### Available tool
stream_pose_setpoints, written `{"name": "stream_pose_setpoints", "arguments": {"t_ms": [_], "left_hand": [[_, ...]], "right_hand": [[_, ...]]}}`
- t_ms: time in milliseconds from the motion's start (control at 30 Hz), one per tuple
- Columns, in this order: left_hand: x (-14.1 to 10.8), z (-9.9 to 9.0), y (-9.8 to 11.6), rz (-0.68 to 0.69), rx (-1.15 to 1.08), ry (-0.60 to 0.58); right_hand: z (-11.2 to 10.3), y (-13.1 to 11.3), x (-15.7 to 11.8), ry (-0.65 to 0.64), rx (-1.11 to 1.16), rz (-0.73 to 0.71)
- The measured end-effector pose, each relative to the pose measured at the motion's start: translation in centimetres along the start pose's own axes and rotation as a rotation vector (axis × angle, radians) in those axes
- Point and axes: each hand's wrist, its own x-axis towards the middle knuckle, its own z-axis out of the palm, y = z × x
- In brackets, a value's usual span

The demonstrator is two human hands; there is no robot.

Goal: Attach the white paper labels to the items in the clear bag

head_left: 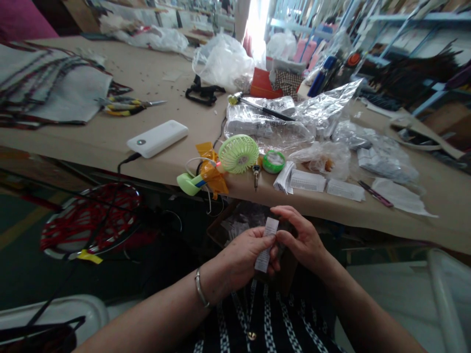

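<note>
A narrow white printed label (262,260) is pinched between thumb and fingers of my left hand (248,252), above my lap. My right hand (303,238) is close beside it, its thumb by the label's edge and its forefinger stretched out and apart. Whether the right thumb touches the label I cannot tell. On the table edge beyond lie stacks of similar white labels (307,181), a folded bundle of them (284,178) and a round green tin (274,161). Below the edge, an open box (221,230) holds many white paper pieces.
A green fan (238,154) is taped at the table edge, near a white power bank (158,138). Yellow-handled pliers (125,105), a hammer (261,106), plastic-wrapped bundles (265,122) and tweezers (375,193) lie on the table. A red-corded stool (88,220) stands left.
</note>
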Motion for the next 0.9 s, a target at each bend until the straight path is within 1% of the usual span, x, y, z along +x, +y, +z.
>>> {"name": "stream_pose_setpoints", "arguments": {"t_ms": [33, 100, 200, 267, 367, 467, 533, 633, 767, 900], "left_hand": [[0.0, 0.0, 0.0, 0.001, 0.001, 0.006], [0.1, -0.1, 0.0, 0.003, -0.001, 0.019], [0.2, -0.3, 0.0, 0.006, -0.003, 0.035], [0.1, -0.4, 0.1, 0.013, -0.007, 0.041], [0.0, -0.5, 0.2, 0.049, -0.006, 0.056], [0.2, -0.7, 0.3, 0.105, 0.036, 0.108], [0.5, -0.9, 0.4, 0.144, 0.071, 0.145], [0.8, -1.1, 0.6, 0.199, 0.119, 0.181], [0.9, -1.4, 0.9, 0.239, 0.191, 0.219], [1.3, -2.1, 1.5, 0.32, 0.371, 0.279]], "right_hand": [[-0.1, -0.1, 0.0, 0.007, -0.091, -0.04], [0.0, -0.1, -0.1, -0.013, -0.19, -0.084], [0.4, 0.1, -0.1, -0.017, -0.215, -0.085], [0.7, 0.2, 0.0, 0.032, -0.128, -0.026], [1.1, 0.2, 0.6, 0.107, 0.168, 0.15], [1.7, 0.1, 1.6, 0.095, 0.464, 0.315], [2.1, 0.1, 2.3, 0.061, 0.565, 0.38], [2.5, 0.1, 3.0, 0.032, 0.619, 0.414], [2.9, 0.0, 3.6, 0.037, 0.607, 0.433], [3.2, 0.2, 4.5, 0.072, 0.583, 0.407]]}}
